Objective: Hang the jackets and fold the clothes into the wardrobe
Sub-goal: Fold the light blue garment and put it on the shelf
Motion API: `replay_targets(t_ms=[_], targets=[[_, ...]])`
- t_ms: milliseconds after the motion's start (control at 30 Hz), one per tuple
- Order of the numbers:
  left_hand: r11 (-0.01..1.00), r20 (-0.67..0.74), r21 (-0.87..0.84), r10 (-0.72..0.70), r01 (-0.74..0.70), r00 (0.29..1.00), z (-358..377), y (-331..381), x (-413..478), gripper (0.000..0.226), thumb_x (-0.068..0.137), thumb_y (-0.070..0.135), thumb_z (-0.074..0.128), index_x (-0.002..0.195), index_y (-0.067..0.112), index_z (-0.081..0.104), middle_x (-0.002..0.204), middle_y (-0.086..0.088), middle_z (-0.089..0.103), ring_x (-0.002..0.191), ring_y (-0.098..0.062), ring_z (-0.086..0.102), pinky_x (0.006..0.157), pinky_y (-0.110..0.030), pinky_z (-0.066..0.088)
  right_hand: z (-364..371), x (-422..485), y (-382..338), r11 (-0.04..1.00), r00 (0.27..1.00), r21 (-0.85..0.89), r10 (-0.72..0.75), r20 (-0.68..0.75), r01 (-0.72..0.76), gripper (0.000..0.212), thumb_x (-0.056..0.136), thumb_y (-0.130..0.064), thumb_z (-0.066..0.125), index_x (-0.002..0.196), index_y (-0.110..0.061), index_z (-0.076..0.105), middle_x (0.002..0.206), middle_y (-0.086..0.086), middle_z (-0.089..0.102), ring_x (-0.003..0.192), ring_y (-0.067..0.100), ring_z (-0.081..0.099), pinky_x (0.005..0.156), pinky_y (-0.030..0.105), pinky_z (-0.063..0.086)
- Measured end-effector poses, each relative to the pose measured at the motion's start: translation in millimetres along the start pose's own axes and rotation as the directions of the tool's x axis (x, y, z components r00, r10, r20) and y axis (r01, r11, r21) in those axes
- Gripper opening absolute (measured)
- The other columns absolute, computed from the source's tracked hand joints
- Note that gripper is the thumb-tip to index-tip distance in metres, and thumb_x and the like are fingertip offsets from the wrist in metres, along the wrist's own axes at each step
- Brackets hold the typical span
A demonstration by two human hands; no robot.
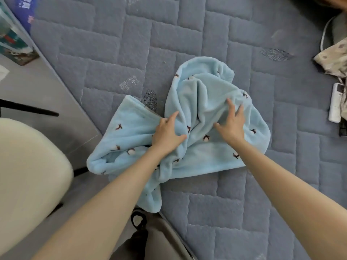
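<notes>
Item: pale blue fleece garment [197, 102] with small dark-and-white motifs. It lies crumpled on the quilted grey-blue bed [244, 212], near the bed's left edge, and one corner droops over that edge.

Hands: both are on the garment.
- Left hand [167, 132]: forefinger and thumb are stretched out and the other fingers are sunk in a fold. Whether they grip cannot be told.
- Right hand [231, 124]: fingers are spread wide and press flat on the bunched cloth.

Surroundings:
- Cream spotted cloth [334, 61], at the bed's right side, well apart from the garment.
- White remote control [336, 102], just below the spotted cloth.
- White cable [323, 34], above them.
- Cream cushioned seat [28, 175], left, on the grey floor [37, 87].
- Black strap [139, 220], beneath the drooping corner.
</notes>
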State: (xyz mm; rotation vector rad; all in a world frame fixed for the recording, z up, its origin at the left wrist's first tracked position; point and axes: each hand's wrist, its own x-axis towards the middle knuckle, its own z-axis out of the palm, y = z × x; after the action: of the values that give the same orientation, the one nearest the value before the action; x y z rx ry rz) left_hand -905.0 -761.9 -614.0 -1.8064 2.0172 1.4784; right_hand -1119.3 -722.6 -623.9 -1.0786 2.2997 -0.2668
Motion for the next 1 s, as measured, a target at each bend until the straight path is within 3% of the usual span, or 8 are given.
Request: replay_targets(t_ms=[133,333,467,633,767,833,933,1000], targets=[[0.998,-0.076,0.04,0.055,-0.052,0.996,5.4,-22.2,-2.5,0.064,0.081,0.009,0.06,0.14,0.027,0.042,0.128,-0.007,0.049,0.11,-0.028,0.053,0.08,-0.028,0.039,11.7,14.8,15.0,0.993,0.991,0.08,0.075,0.106,-0.084,0.087,0.083,-0.027,0.071,0.15,-0.035,0.017,0.153,0.012,0.024,0.134,0.036,0.033,0.107,0.046,0.035],[0.997,-0.107,0.037,-0.059,0.063,0.993,-26.8,-60.9,-25.2,0.053,0.078,0.007,0.06,0.127,0.026,0.052,0.116,-0.001,0.062,0.099,-0.024,0.056,0.071,-0.03,0.038,22.6,18.6,15.3,0.989,0.996,-0.142,-0.028,0.082,0.04,0.032,0.091,-0.018,0.058,0.122,-0.011,0.052,0.132,0.013,0.044,0.106,0.035,0.054,0.085,0.044,0.047],[0.984,-0.076,0.1,-0.138,0.145,0.988,-40.9,-74.1,-50.6,0.044,0.078,0.005,0.059,0.119,0.021,0.051,0.103,-0.003,0.062,0.087,-0.024,0.056,0.065,-0.036,0.044,37.6,-12.2,4.9,0.977,0.98,-0.158,-0.114,0.162,0.14,0.02,0.088,-0.006,0.051,0.107,-0.007,0.058,0.11,0.013,0.061,0.098,0.033,0.056,0.077,0.04,0.045],[0.888,0.006,0.405,-0.241,0.218,0.97,-48.0,-88.9,-79.8,0.027,0.081,0.012,0.061,0.104,0.013,0.046,0.1,-0.006,0.06,0.09,-0.027,0.058,0.066,-0.036,0.045,65.5,-76.8,-16.6,0.94,0.83,0.099,-0.335,0.446,0.327,0.016,0.089,-0.006,0.061,0.104,-0.004,0.061,0.106,0.013,0.063,0.099,0.03,0.057,0.083,0.04,0.045],[0.808,0.156,0.558,-0.329,0.192,0.931,-49.8,-105.7,-103.0,0.028,0.092,0.028,0.052,0.116,0.016,0.045,0.111,-0.003,0.058,0.101,-0.021,0.057,0.082,-0.037,0.052,65.3,-98.8,-18.2,0.936,0.722,0.183,-0.348,0.598,0.3,0.022,0.092,-0.021,0.061,0.114,-0.017,0.061,0.111,0.001,0.064,0.096,0.019,0.059,0.079,0.033,0.048],[0.809,0.14,0.55,-0.335,0.208,0.932,-50.0,-108.5,-109.2,0.025,0.091,0.026,0.052,0.112,0.016,0.043,0.112,-0.004,0.053,0.1,-0.022,0.055,0.08,-0.038,0.052,53.7,-94.3,-15.2,0.945,0.824,0.211,-0.321,0.466,0.249,0.023,0.092,-0.029,0.062,0.114,-0.024,0.061,0.109,-0.008,0.065,0.092,0.013,0.06,0.076,0.031,0.048],[0.831,-0.014,0.5,-0.275,0.245,0.961,-48.8,-97.3,-106.2,0.028,0.088,0.014,0.055,0.113,0.012,0.042,0.118,-0.008,0.049,0.103,-0.027,0.053,0.079,-0.04,0.049,34.7,-72.5,-0.3,0.955,0.967,0.186,-0.247,0.06,0.232,0.026,0.092,-0.022,0.063,0.117,-0.017,0.06,0.113,-0.002,0.064,0.106,0.018,0.054,0.084,0.032,0.046],[0.883,-0.168,0.405,-0.184,0.237,0.969,-45.0,-82.4,-98.2,0.039,0.089,0.002,0.05,0.127,0.005,0.042,0.128,-0.014,0.047,0.11,-0.033,0.051,0.085,-0.043,0.047,25.0,-53.3,15.3,0.99,0.991,0.042,-0.133,0.034,0.132,0.042,0.088,-0.025,0.066,0.126,-0.015,0.053,0.125,0.004,0.057,0.117,0.026,0.046,0.093,0.035,0.04]])
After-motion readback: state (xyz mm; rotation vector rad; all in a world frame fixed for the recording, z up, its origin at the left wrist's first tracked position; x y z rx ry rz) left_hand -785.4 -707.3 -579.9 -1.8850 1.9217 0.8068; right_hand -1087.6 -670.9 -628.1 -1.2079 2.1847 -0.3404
